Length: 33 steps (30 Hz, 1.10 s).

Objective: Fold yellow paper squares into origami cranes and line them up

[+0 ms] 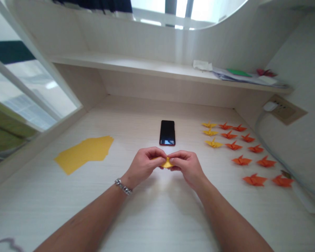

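- Head view: small yellow paper (168, 163), folds hard to tell, held over the counter (136, 117), near side of the phone (167, 132).
- Left hand (146, 162) and right hand (186, 163): each grip clamped on it, probably for steadiness.
- Yellow sheets (85, 152) left, paper cranes (233, 146) right, apparently grouped by kind.

A black phone (167, 132) lies just past the hands (144, 162) (187, 164). A white plug (270, 106) sits in a socket (287, 111) to their right.

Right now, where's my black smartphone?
In the head view, the black smartphone lies mid-desk, just beyond your left hand and right hand, with the yellow paper sheets to its left and the yellow paper cranes to its right.
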Motion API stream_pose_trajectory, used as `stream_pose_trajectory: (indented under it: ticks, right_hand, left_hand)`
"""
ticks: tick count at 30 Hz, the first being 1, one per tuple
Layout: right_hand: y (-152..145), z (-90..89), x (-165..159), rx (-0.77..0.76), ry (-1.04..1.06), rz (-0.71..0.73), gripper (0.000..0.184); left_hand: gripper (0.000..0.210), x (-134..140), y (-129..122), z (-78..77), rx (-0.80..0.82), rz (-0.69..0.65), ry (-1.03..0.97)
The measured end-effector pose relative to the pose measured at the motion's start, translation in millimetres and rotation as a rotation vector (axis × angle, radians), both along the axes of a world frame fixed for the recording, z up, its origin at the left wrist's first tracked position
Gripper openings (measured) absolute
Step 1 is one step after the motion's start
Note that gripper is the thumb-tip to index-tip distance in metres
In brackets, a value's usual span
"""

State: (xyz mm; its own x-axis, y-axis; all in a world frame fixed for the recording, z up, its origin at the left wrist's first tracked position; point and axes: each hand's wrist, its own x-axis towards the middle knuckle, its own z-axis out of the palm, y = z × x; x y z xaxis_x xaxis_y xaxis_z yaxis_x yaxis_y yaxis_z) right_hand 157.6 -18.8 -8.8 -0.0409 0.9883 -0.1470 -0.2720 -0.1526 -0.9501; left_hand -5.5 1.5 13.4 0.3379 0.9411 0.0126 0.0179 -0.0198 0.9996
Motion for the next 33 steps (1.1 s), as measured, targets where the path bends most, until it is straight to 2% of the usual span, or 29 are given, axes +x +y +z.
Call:
stream_pose_trajectory:
  ticks: [6, 10, 18, 27, 33]
  right_hand:
    - [0, 0.5, 1, -0.023, 0.075, 0.045, 0.021]
    - [1, -0.4, 2, 0.001, 0.005, 0.026, 0.023]
    - [4, -5.3, 4, 0.143, -0.162, 0.039, 0.021]
    - [3, -5.8, 4, 0.219, -0.276, 0.003, 0.016]
    - [4, -9.5, 2, 0.165, -0.120, 0.019, 0.026]
  left_hand:
    - [0.005, 0, -1, -2.1, 0.066, 0.005, 0.037]
    - [0.006, -1, -1, -4.5, 0.110, -0.015, 0.072]
    - [0.007, 0, 0, -1.8, 0.036, -0.008, 0.020]
    - [0.013, 0, 0, -6.1, -0.034, -0.001, -0.048]
    - [0.021, 1, 1, -11.4, -0.020, 0.039, -0.079]
